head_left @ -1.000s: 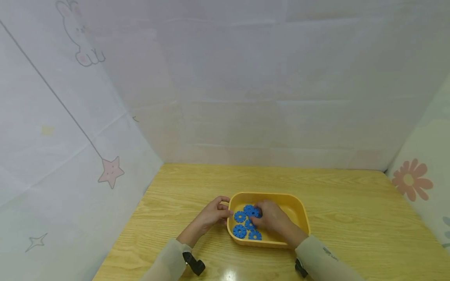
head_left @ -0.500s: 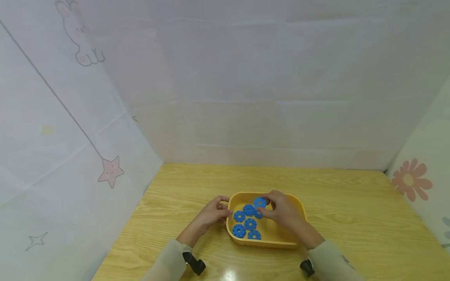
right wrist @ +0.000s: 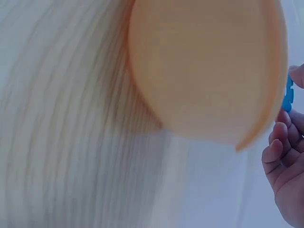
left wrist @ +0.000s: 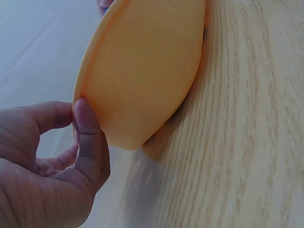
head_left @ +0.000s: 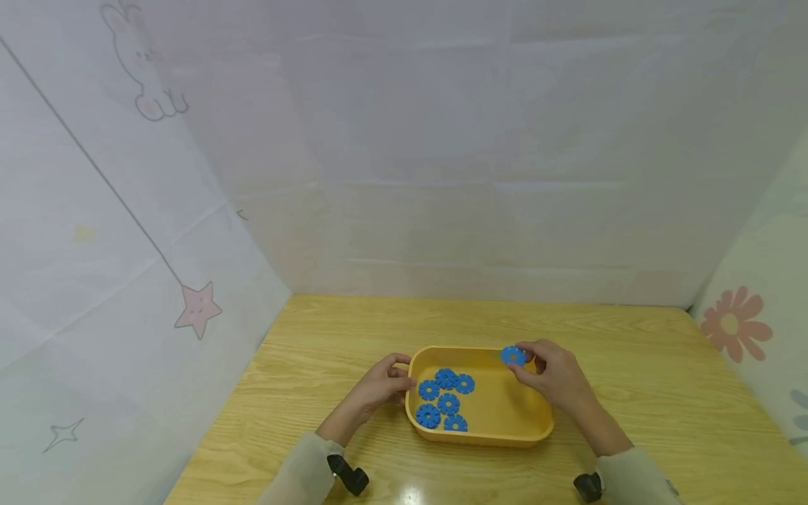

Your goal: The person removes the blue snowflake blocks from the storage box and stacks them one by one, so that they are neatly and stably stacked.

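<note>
A yellow plastic basin (head_left: 505, 414) stands on the table, with several blue notched discs (head_left: 448, 403) lying in its left half. My left hand (head_left: 375, 386) pinches the basin's left rim; the left wrist view shows thumb and fingers (left wrist: 88, 137) on either side of that rim. Above the far right part of the basin, my right hand (head_left: 558, 375) holds one blue notched disc (head_left: 513, 355) between thumb and fingers. In the right wrist view the same disc (right wrist: 288, 95) shows partly behind the basin's rim, beside the right hand (right wrist: 289, 166).
The wooden table (head_left: 303, 365) reaches back to a pale cloth backdrop (head_left: 467, 210), with printed cloth on both sides. Black wrist straps (head_left: 348, 475) sit at both sleeves.
My right hand took a blue disc from the pile, lifted it and carried it rightward over the basin. The left hand stays at the rim.
</note>
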`<act>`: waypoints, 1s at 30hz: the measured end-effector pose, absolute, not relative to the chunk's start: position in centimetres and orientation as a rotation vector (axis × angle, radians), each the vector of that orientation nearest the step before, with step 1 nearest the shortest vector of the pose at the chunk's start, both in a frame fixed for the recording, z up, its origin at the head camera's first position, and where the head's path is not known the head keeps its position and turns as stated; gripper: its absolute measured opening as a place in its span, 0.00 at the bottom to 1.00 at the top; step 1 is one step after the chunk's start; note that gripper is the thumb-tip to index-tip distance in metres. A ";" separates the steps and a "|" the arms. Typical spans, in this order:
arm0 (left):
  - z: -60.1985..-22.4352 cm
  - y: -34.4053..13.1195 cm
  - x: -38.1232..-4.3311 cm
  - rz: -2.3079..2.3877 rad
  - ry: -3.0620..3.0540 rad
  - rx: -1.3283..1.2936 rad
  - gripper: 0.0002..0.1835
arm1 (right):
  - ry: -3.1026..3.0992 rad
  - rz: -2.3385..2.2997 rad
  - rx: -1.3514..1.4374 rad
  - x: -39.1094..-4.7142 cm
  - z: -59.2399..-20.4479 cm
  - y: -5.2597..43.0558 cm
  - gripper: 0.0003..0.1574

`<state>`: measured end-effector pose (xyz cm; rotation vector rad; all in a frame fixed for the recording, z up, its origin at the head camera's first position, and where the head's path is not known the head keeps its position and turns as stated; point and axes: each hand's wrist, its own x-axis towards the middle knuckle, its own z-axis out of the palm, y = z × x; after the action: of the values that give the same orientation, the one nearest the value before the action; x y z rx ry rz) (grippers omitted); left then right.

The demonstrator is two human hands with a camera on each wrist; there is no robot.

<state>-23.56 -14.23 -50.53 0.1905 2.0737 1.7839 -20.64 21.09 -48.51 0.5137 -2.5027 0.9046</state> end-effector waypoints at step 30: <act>-50.5 -14.2 -23.4 1.780 2.071 0.184 0.27 | -2.821 0.852 0.164 -20.9 -51.6 30.2 0.29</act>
<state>-23.45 -14.21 -50.49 0.1835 2.0710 1.7799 -20.86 30.19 -51.57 0.1636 -2.8214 0.8525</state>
